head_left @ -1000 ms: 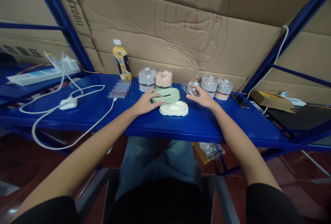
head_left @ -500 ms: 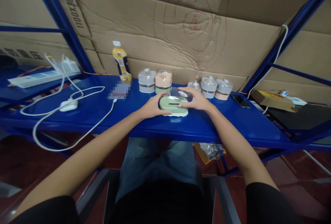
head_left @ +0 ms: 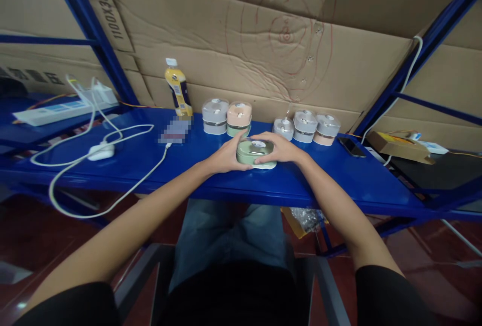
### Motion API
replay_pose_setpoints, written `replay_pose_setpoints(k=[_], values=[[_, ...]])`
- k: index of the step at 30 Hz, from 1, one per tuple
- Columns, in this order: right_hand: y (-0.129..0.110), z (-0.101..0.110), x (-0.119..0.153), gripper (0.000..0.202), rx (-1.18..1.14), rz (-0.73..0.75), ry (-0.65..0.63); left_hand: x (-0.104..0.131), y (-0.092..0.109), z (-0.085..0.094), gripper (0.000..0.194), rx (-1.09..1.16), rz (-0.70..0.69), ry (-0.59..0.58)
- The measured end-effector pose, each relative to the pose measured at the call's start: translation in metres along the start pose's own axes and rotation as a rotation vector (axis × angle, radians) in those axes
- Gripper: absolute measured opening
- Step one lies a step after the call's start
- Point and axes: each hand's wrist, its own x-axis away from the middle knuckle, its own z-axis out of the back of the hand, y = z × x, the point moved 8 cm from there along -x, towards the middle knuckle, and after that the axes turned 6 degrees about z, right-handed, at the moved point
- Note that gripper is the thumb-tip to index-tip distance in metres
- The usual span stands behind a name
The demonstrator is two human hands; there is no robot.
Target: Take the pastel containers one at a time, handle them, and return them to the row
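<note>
A small oval green soap box [head_left: 246, 158] rests on a pale base near the middle of the blue table. Its clear lid [head_left: 265, 150], with a round sticker on top, lies level over it. My left hand [head_left: 227, 157] is wrapped around the box's left side, thumb low at the front. Round the right side of the lid and box curls my right hand [head_left: 281, 148], its thumb at the front. The far fingers of both hands are partly hidden behind the box.
Behind my hands stand stacked lidded boxes in grey [head_left: 215, 110] and peach [head_left: 239, 113], with several more at right [head_left: 305, 121]. A yellow bottle [head_left: 177, 87], white cable [head_left: 101, 151] and power strip [head_left: 60, 112] are at left. A phone [head_left: 352, 147] lies at right.
The clear lid, earlier tilted up above the green soap box with the slot in its top showing, has come down level onto it. My right hand has lowered with the lid.
</note>
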Motion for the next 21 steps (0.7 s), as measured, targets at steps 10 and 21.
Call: replay_pose_setpoints(k=[10,21], values=[[-0.007,0.0,-0.007,0.082,0.091,-0.015,-0.097,0.001,0.004,-0.005,0.122,-0.068,-0.048,-0.029],[-0.022,-0.016,0.012,0.087,0.373,-0.167,-0.077,-0.001,-0.006,0.003,0.104,-0.022,0.008,-0.029]])
